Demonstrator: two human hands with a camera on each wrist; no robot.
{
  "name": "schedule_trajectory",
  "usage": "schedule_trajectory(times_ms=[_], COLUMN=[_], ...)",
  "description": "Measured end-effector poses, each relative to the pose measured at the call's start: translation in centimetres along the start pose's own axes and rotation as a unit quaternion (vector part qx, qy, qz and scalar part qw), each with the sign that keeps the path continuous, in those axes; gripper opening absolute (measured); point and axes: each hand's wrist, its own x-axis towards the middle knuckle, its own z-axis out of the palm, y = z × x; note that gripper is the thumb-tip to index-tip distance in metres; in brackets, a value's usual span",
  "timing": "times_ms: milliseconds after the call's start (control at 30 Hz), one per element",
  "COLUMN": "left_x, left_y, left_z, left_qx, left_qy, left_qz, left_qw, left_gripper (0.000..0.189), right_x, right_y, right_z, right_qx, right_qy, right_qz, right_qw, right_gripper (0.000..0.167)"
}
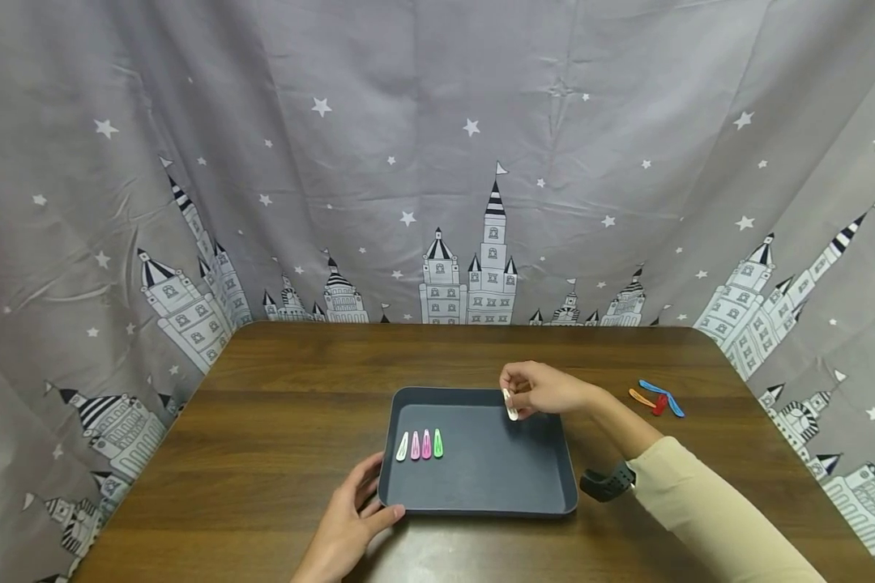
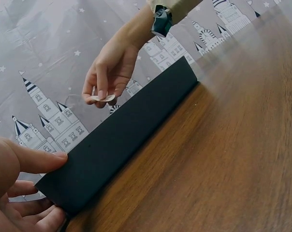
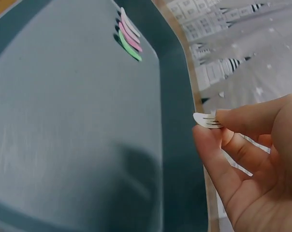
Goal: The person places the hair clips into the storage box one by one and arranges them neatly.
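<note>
Between thumb and fingertips my right hand [image 1: 543, 390] pinches a white snap hair clip [image 1: 510, 405], held above the far right part of a dark grey tray [image 1: 481, 494]. The right wrist view shows this clip's slotted face close up. My left hand [image 1: 350, 514] grips the tray's near left corner, thumb on the front rim and fingers along the left side. Inside the tray, towards the left, lies an upright row: a white clip [image 1: 403, 446], a light pink clip [image 1: 415, 446], a deeper pink clip [image 1: 426, 444] and a green clip [image 1: 438, 444].
To the right of the tray, blue clips [image 1: 674, 405], an orange clip [image 1: 642, 397] and a red clip [image 1: 659, 405] lie in a loose pile on the wooden table [image 1: 277, 405]. A grey curtain [image 1: 379, 105] with castles and stars hangs behind.
</note>
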Motion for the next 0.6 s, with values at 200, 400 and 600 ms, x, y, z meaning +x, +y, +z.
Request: schedule_trajectory(times_ms=[200,400,600], left_x=[0.0,0.0,0.1], left_y=[0.1,0.1,0.1], left_z=[-0.1,0.0,0.1], left_qx=[0.008,0.001,-0.001], left_qy=[0.0,0.002,0.003], left_qz=[0.0,-0.004,-0.006], left_qw=[1.0,1.0,1.0], left_gripper=[0.08,0.079,0.079], right_x=[1.4,2.7,3.9], right_y=[-0.3,-0.6,-0.7], right_z=[1.9,3.8,5.1], right_qx=[-0.01,-0.003,0.007], right_qy=[-0.01,-0.034,-0.052], right_qz=[0.004,0.008,0.023], right_qw=[0.9999,0.9994,0.9983], right_gripper=[0.012,0.015,0.015])
